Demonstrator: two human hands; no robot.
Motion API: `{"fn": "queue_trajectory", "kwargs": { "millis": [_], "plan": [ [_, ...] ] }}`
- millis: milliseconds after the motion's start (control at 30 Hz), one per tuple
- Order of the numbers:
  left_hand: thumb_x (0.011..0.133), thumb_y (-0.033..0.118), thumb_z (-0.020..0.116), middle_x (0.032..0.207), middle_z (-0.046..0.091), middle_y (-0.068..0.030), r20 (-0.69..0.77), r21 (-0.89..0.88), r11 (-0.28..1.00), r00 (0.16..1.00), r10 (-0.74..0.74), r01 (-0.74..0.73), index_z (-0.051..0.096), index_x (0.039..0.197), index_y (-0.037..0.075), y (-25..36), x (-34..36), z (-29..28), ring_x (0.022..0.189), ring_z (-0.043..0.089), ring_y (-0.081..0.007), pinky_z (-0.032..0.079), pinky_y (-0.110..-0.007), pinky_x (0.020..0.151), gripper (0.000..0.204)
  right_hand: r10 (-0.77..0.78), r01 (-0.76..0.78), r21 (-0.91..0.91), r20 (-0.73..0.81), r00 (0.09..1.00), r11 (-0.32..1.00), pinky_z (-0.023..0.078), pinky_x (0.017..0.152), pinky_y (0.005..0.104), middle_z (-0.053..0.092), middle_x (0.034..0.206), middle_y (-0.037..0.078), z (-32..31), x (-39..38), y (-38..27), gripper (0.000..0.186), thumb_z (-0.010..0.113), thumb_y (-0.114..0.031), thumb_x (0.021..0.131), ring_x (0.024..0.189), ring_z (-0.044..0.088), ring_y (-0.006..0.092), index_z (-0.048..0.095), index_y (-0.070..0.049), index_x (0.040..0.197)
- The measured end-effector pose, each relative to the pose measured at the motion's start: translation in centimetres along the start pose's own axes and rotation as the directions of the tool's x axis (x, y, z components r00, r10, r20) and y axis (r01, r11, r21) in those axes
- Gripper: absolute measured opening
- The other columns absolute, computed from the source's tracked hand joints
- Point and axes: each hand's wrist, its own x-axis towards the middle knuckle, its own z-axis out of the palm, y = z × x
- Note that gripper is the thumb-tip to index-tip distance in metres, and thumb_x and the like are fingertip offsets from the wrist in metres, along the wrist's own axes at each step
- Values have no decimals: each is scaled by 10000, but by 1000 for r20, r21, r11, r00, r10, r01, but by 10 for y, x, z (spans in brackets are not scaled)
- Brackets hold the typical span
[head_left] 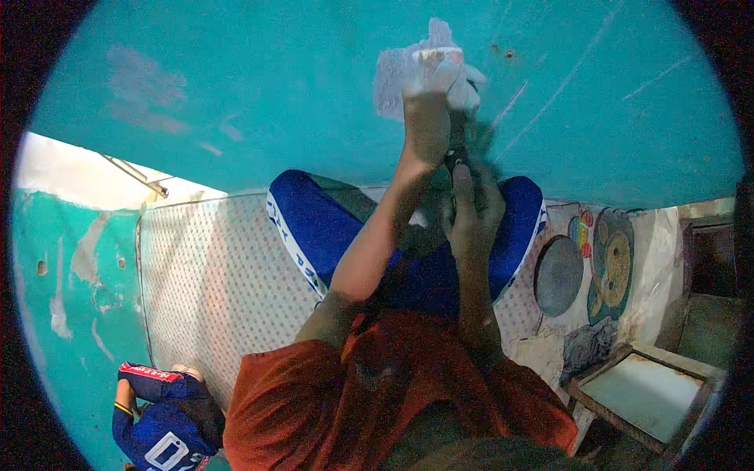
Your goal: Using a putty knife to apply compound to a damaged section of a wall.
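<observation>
I have the right hand [476, 202] clamped on a dark-handled tool [457, 132]. The left hand [444, 77] is at the turquoise wall [275, 94]; I can't tell its grip.

– What's left of the dotted mat [196, 275]?
– A turquoise wall [47, 228] with pale, worn patches.
– And to the mat's right?
– A table [646, 395], white-topped and wood-framed, and farther off a dark opening [713, 261].
– The light?
– Bright streaks across the mat's left part.

Dim, grainy pic, bright patch [67, 169] at L, fisheye-bent edges, blk corners
</observation>
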Motion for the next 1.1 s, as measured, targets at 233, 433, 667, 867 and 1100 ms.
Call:
{"fn": "queue_trajectory", "kwargs": {
  "millis": [233,433,667,867,1100],
  "plan": [
    [881,225,498,750,613,-62,23,-41,995,996,-85,86,556,917,48,-21,-2,-15,614,550,-133,444,-253,557,190,-41,42,-36,22,999,998,310,397,186,484,606,-47,4,-2,5,210,573,-266,870,451,387,28,575,-58,904],
    [868,268,506,634,563,-28,12,-16,998,998,-66,67,601,796,44,-17,-4,-14,528,503,-108,364,-241,463,253,16,-16,-43,20,1000,999,324,406,196,496,636,-30,-5,3,28,212,557,-248,880,477,409,27,572,-36,887],
    [854,317,531,574,529,-5,27,-78,991,994,-104,106,617,720,49,-5,-8,-1,484,475,-87,328,-225,417,312,-142,144,-177,27,990,974,325,409,190,483,636,-35,1,-1,1,231,550,-265,878,496,424,27,563,-34,884],
    [883,173,513,843,616,-57,83,-156,984,994,-73,85,558,985,59,-30,-3,-20,678,565,-122,470,-273,596,160,46,-46,-3,29,999,999,307,391,188,481,628,-41,1,-3,7,221,550,-270,879,467,405,27,558,-49,865],
    [863,271,518,657,563,-6,-9,28,1000,1000,8,-7,624,755,53,-26,-5,-13,526,501,-81,378,-232,451,266,-211,216,-347,52,976,912,312,389,176,479,619,-42,-2,-6,29,199,547,-257,884,461,402,24,544,-60,854]
  ]
}}
